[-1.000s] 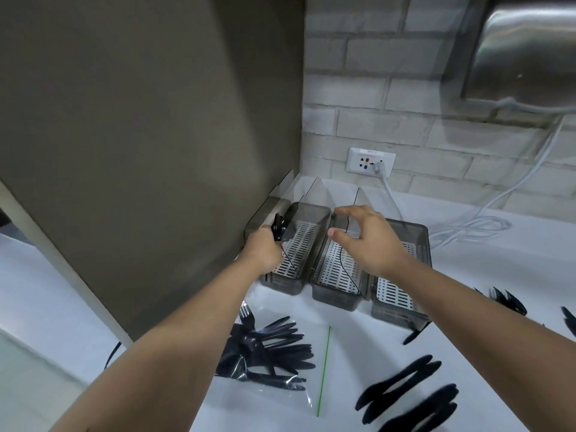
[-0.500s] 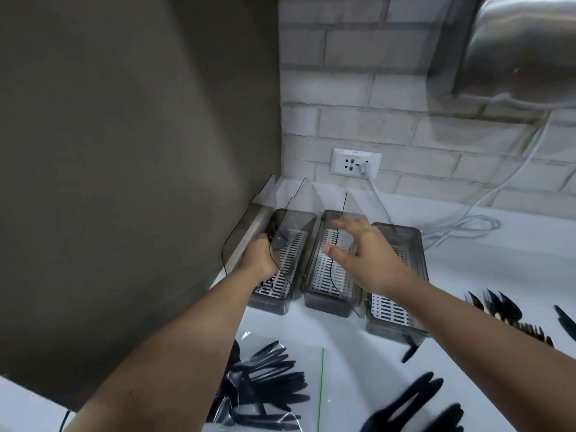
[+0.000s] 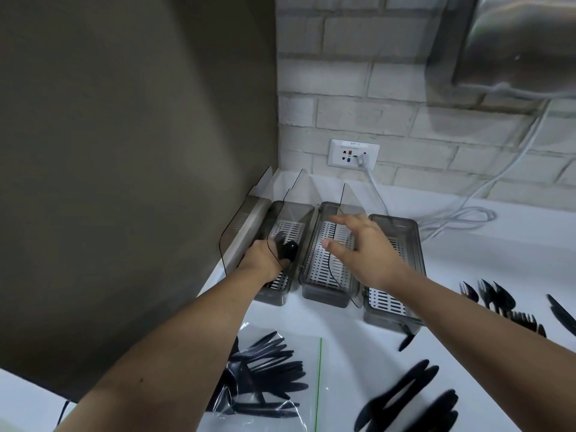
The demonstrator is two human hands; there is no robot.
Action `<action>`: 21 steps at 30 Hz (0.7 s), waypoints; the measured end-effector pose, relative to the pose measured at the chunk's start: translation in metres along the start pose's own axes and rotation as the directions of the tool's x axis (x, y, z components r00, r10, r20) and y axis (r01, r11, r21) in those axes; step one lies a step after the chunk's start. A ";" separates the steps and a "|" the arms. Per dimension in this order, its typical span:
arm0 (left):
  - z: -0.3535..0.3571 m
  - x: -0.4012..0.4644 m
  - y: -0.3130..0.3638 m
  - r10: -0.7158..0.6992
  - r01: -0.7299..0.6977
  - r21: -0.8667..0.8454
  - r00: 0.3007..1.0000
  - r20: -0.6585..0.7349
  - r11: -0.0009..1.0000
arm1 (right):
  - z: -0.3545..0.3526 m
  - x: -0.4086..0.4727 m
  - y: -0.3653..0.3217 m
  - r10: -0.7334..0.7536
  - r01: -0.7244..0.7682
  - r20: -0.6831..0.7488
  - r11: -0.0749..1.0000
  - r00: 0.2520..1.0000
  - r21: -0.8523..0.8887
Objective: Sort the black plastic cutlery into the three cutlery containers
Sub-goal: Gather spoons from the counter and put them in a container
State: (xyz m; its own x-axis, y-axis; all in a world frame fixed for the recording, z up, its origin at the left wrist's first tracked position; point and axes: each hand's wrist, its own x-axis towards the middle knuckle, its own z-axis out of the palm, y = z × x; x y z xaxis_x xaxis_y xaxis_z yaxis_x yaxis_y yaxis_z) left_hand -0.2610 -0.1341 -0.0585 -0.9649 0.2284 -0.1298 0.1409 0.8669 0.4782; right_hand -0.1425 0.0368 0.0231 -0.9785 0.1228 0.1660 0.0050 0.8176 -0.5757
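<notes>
Left hand (image 3: 263,260), fingers curled around a black plastic spoon (image 3: 288,249), reaches into the leftmost of three smoky-grey translucent plastic cutlery containers (image 3: 280,294); the spoon's rounded bowl shows just past the knuckles, above the white slotted insert on the container floor. How much of the handle lies inside the fist cannot be told. Right hand (image 3: 364,247), fingers spread and relaxed, thumb extended toward the left, holds nothing; it hovers over the middle container (image 3: 324,291) and partly hides the right container (image 3: 392,319). The three containers stand side by side on a white countertop (image 3: 467,263), each with a clear hinged lid raised; the leftmost one sits against a tall grey-brown panel (image 3: 124,151).

Nearer the viewer, a clear plastic zip bag with a green seal strip (image 3: 308,353) holds a bundle of black plastic forks (image 3: 268,378). To its right, black plastic knives (image 3: 402,391) lie loose on the countertop. Further right, a row of loose black forks (image 3: 492,297) lies beside the right container. Behind, a white brick wall (image 3: 374,88) carries a white socket plate (image 3: 353,152) with a pale cable (image 3: 452,216) plugged in and coiled on the countertop; a brushed-metal housing (image 3: 514,42) hangs at upper right.
</notes>
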 end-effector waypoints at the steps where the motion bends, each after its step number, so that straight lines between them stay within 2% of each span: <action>1: -0.001 -0.001 0.000 0.024 -0.024 0.025 1.000 -0.002 0.999 | 0.000 -0.001 0.000 0.003 -0.003 -0.001 1.000 1.000 -0.001; 3: -0.004 -0.005 0.000 0.067 -0.067 0.044 0.998 -0.003 0.997 | -0.001 -0.003 -0.001 0.006 -0.006 0.001 1.000 1.000 -0.004; 5: -0.008 -0.009 -0.002 0.095 -0.095 -0.006 0.995 -0.027 0.995 | -0.002 -0.005 -0.003 0.006 -0.006 0.002 1.000 1.000 -0.004; 10: -0.023 -0.020 -0.004 0.081 -0.095 -0.113 0.989 -0.128 0.989 | -0.003 -0.014 -0.012 0.013 -0.013 -0.009 1.000 1.000 0.005; 21: -0.066 -0.073 0.009 0.060 -0.055 0.040 0.991 -0.121 0.998 | -0.011 -0.059 -0.021 0.035 -0.034 -0.054 0.999 0.998 0.017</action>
State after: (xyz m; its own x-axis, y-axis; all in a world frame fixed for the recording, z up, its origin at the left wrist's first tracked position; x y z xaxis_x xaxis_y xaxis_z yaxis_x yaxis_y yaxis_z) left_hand -0.2044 -0.1718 0.0129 -0.9745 0.2242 0.0052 0.2026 0.8702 0.4492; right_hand -0.0823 0.0185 0.0337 -0.9651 0.1815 0.1887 0.0350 0.8035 -0.5943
